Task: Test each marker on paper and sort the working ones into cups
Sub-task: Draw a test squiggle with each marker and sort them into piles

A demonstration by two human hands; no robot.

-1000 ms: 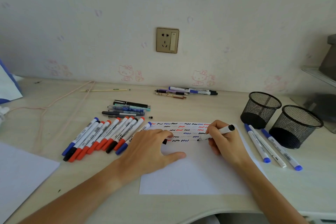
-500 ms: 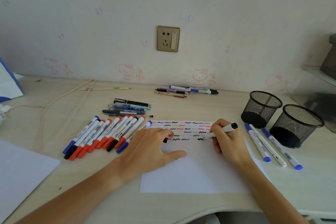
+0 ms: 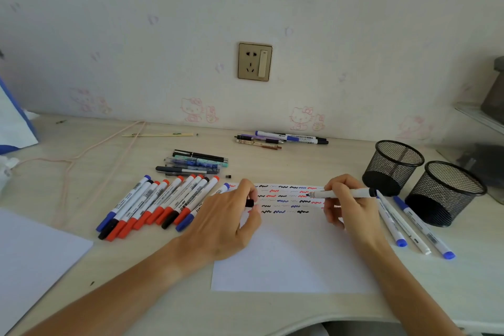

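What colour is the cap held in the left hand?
Black cap, pinched by the left hand; head view.

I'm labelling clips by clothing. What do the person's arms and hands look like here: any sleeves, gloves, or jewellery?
Both forearms are bare up to the frame edge, with no sleeves in view. The left hand and right hand wear no gloves, and no rings, watch or bracelet show on either wrist.

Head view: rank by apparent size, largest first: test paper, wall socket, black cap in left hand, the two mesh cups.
1. test paper
2-3. near mesh cup and far mesh cup: look alike; nearness makes ranking them unsure
4. wall socket
5. black cap, pinched by the left hand
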